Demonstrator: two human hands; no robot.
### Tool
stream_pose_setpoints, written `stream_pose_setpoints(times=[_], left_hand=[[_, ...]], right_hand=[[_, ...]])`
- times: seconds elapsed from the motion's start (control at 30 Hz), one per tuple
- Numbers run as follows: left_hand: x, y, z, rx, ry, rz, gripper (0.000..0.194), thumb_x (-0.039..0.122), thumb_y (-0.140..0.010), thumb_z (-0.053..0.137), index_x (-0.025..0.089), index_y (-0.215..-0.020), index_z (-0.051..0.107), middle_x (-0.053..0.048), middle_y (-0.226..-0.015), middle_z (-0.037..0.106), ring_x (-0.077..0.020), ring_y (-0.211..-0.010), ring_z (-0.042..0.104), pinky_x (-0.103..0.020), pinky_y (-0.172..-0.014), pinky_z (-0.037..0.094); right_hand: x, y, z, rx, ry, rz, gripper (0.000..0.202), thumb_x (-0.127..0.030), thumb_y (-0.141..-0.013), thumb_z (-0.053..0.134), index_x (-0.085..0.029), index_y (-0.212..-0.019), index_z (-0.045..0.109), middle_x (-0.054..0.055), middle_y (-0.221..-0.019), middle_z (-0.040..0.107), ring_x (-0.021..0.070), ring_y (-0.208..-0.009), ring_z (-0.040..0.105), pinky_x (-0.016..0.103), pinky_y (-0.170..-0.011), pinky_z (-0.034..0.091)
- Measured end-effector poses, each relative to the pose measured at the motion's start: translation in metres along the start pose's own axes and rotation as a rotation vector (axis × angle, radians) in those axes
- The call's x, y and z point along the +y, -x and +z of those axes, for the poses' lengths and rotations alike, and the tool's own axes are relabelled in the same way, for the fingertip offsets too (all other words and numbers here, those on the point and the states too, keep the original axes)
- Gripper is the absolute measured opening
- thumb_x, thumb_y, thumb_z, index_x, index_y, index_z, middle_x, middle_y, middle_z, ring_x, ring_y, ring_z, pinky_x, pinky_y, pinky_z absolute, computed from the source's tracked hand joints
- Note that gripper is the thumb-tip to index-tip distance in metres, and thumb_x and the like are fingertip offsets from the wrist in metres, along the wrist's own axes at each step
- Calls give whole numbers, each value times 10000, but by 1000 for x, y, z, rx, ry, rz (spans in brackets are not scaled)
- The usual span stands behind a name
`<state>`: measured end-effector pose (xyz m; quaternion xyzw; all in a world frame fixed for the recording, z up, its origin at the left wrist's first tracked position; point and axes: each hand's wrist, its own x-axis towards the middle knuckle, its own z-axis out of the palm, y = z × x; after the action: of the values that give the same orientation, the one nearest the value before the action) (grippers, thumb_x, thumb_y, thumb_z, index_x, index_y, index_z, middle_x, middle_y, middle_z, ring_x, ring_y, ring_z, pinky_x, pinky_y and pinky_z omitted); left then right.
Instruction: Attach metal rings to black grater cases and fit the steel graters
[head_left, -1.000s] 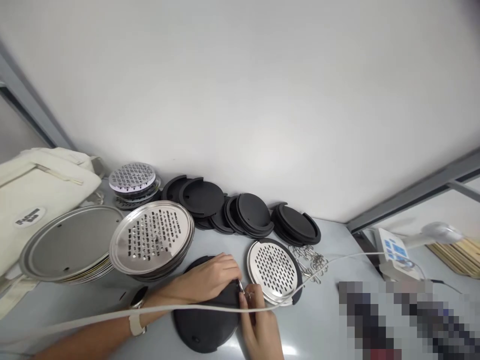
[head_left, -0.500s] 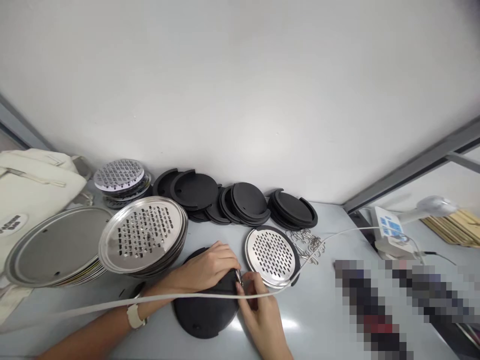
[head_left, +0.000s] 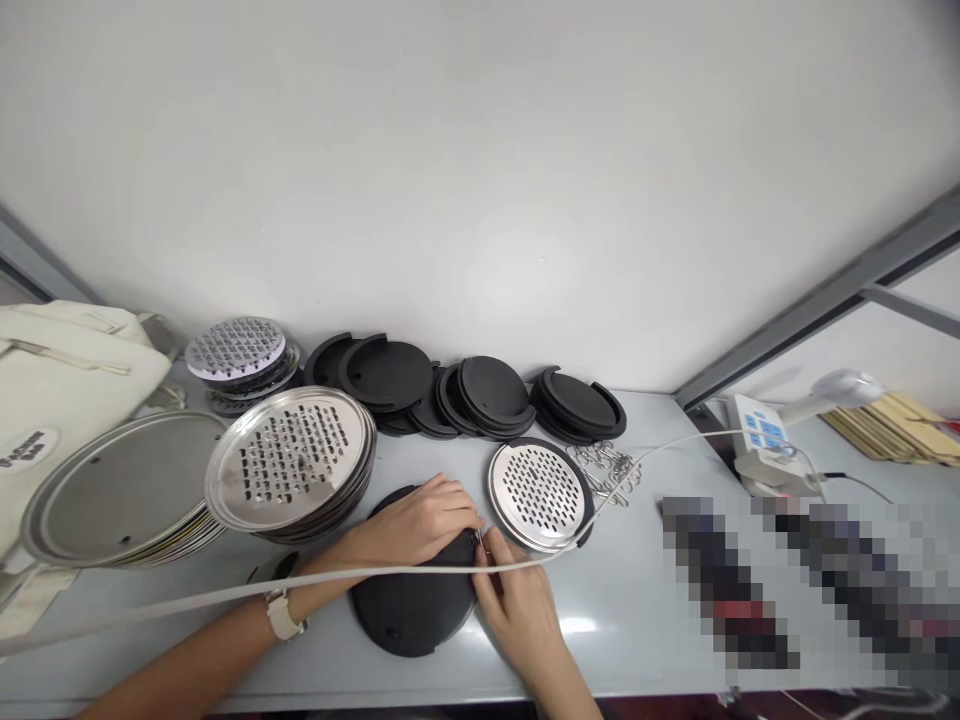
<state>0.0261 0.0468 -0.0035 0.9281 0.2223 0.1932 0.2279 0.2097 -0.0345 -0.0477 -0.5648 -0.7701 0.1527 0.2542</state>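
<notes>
A black round disc (head_left: pixel 416 610) lies on the grey table near its front edge. My left hand (head_left: pixel 427 522) rests over the disc's upper part, its fingers closed at the disc's right edge. From the right, my right hand (head_left: pixel 517 600) pinches a small metal clip (head_left: pixel 481 541) at that same edge. The left fingertips touch the clip too. Just right of the hands sits a perforated silver disc (head_left: pixel 538 495) on a black base. Beside it is a loose pile of metal clips (head_left: pixel 611 468).
Stacked grater discs (head_left: pixel 292 460) and silver trays (head_left: pixel 142 480) stand at the left by a cream bag (head_left: pixel 67 390). Black discs (head_left: pixel 495 390) line the wall. A white cable (head_left: pixel 360 574) crosses over my forearm. A white device (head_left: pixel 761 440) stands at the right.
The view has shifted slightly, showing more of the table's front edge. Both hands stay at the disc's edge; the clip between them looks more upright and thinner.
</notes>
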Motion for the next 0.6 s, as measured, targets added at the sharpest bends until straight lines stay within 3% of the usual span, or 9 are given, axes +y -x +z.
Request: stream_pose_setpoints(times=[0.2, 0.43, 0.6], left_hand=[[5, -2, -2, -7, -74, -12, 245, 84, -957, 365, 152, -1063, 575, -58, -1009, 614, -186, -952, 506, -340, -929, 372], [3, 0, 2, 79, -108, -15, 301, 26, -918, 328, 126, -1095, 550, -94, -1060, 573, -200, -1013, 511, -342, -941, 412], [20, 0, -21, 41, -165, 4, 262, 79, -941, 348, 143, -1065, 570, -85, -1001, 597, -206, -959, 537, -370, -899, 439]], right_hand=[[-1, -1, -3, -21, -3, 5, 221, -227, -964, 335, -169, -982, 548, 29, -684, 604, 176, -583, 576, 266, -548, 359], [1, 0, 0, 37, 31, -36, 238, -224, -972, 323, -167, -965, 554, 43, -709, 622, 182, -613, 601, 266, -557, 363], [-1, -1, -2, 39, -16, -23, 242, -240, -973, 335, -177, -899, 557, 25, -659, 604, 169, -569, 574, 260, -534, 348]])
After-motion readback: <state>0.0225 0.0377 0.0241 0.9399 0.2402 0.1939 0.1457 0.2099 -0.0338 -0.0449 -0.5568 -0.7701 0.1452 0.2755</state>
